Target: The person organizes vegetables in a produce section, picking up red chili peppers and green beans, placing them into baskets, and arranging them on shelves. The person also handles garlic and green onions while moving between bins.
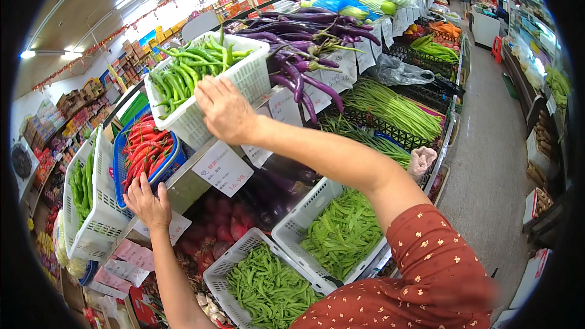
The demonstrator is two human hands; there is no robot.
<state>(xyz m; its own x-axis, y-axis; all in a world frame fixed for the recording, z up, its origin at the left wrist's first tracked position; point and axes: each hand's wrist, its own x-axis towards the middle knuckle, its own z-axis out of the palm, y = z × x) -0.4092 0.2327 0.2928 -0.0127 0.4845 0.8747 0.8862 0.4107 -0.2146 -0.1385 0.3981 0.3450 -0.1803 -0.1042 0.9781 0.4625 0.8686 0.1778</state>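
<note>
My right hand (226,110) grips the near rim of a white plastic basket (251,73), its fingers curled over the edge and its thumb hidden. Long green chili peppers (187,71) fill this basket, which sits slightly tilted on the upper ledge. Lower left, my left hand (148,203) rests at the front of a blue plastic basket (118,155) of red chili peppers (148,144). Its fingers reach the rim by the peppers, and its thumb stands apart. Whether those fingertips touch a pepper or only the rim is unclear.
Long purple eggplants (297,32) overhang the ledge beside the white basket. A second white basket (98,219) of green peppers stands far left. Below are crates of snow peas (343,228) and green pea pods (269,283). Price cards (222,167) hang along the ledge; an aisle (484,146) runs right.
</note>
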